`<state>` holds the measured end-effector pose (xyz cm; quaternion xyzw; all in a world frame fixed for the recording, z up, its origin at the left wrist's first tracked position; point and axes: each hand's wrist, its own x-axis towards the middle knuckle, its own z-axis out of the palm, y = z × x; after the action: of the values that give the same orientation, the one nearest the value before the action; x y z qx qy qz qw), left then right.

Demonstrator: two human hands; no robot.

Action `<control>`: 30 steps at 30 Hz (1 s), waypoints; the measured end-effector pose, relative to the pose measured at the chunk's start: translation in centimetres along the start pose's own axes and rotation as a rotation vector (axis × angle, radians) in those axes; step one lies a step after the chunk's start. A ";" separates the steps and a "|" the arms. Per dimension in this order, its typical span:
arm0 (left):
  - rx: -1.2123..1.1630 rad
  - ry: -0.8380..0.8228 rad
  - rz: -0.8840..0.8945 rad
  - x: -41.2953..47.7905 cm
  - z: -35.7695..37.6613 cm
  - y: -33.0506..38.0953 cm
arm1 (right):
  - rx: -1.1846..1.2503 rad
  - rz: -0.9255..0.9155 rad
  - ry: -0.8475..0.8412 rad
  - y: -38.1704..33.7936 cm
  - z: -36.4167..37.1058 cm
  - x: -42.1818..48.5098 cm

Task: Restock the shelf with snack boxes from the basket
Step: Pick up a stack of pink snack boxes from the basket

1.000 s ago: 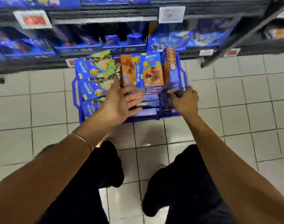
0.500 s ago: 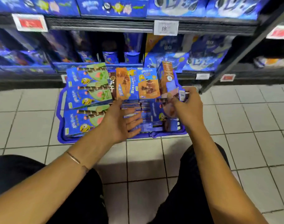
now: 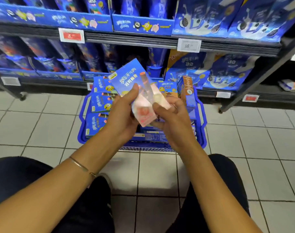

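Note:
A blue and pink snack box (image 3: pixel 135 84) is raised above the blue basket (image 3: pixel 200 125), tilted with its top toward the shelf. My left hand (image 3: pixel 123 113) grips its left side, thumb on the front. My right hand (image 3: pixel 170 116) holds its lower right corner with curled fingers. The basket sits on the tiled floor and holds several flat blue snack boxes (image 3: pixel 99 101) on the left and an upright orange-sided box (image 3: pixel 187 88) on the right. The shelf (image 3: pixel 131 42) stands just behind the basket, stocked with blue boxes.
Price tags (image 3: pixel 188 45) hang on the shelf edges. A dark gap (image 3: pixel 133 59) opens between boxes on the lower shelf level. My knees in black trousers (image 3: pixel 17 179) flank the white tiled floor (image 3: pixel 156 174). A slanted shelf upright (image 3: pixel 254 78) stands at the right.
My right hand has lifted a box out of the basket and my left hand has come up and taken its left side. The view has tilted up toward the shelf.

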<state>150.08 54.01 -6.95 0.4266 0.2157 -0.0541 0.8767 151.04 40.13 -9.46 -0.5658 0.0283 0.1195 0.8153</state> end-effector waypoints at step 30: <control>-0.026 0.138 -0.039 1.0 -4.2 4.7 | -0.700 -0.064 -0.086 -2.4 -8.3 3.5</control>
<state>150.92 60.32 -6.25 0.4136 0.2843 -0.0387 0.8641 155.74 32.24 -10.84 -0.8061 -0.0665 0.1200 0.5757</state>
